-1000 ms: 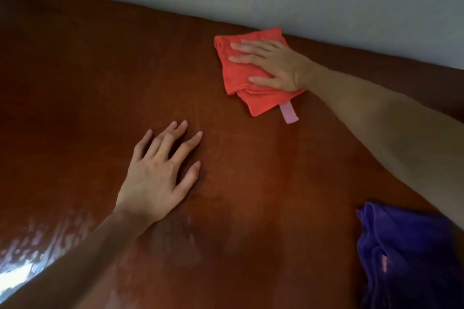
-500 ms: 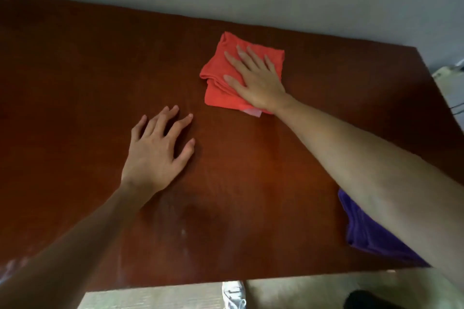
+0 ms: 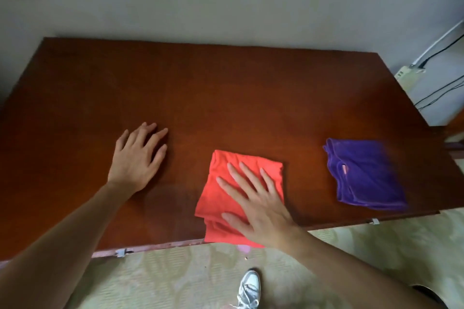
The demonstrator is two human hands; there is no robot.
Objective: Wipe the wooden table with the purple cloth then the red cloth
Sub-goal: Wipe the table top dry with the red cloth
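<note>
A folded red cloth point(image 3: 221, 198) lies at the near edge of the wooden table point(image 3: 226, 98), its lower corner hanging slightly over the edge. My right hand point(image 3: 258, 206) presses flat on the red cloth with fingers spread. My left hand point(image 3: 136, 158) rests flat on the bare wood to the left, fingers apart, holding nothing. A folded purple cloth point(image 3: 364, 175) lies by itself near the table's right front corner, untouched.
A grey wall runs behind the table. To the right stand a white box with a power strip point(image 3: 406, 74) and black cables. Pale patterned floor and a grey sneaker point(image 3: 248, 288) show below the table's near edge.
My right hand has dragged the red cloth from the far middle of the table back to the near edge. The left hand has stayed planted. The view has pulled back, showing the whole table.
</note>
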